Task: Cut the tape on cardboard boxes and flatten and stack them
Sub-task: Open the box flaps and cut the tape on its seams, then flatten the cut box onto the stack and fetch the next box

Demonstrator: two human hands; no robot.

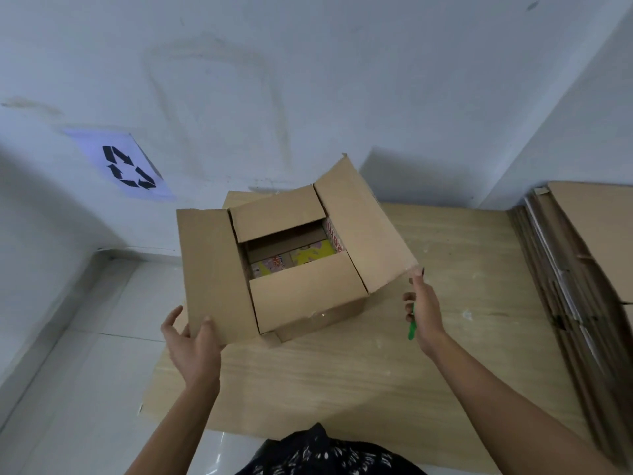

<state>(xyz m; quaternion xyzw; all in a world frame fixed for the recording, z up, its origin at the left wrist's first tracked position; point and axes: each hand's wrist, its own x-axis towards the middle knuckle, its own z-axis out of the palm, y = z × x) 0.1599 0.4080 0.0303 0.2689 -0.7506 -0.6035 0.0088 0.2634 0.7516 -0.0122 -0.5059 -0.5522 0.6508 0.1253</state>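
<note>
A brown cardboard box [301,293] stands on a wooden board [342,371] with its top flaps spread. Colourful printed packs show through the gap between the two inner flaps. My left hand [191,344] holds the near corner of the left outer flap, thumb on top. My right hand [423,310] grips a green cutter [412,329], and one raised finger touches the near corner of the right outer flap. Clear tape remnants cling to the box's front edge.
A stack of flattened cardboard boxes [579,262] lies at the right end of the board. A paper sheet with a recycling symbol [126,166] hangs on the white wall. White floor tiles lie left of the board. My dark patterned clothing shows at the bottom.
</note>
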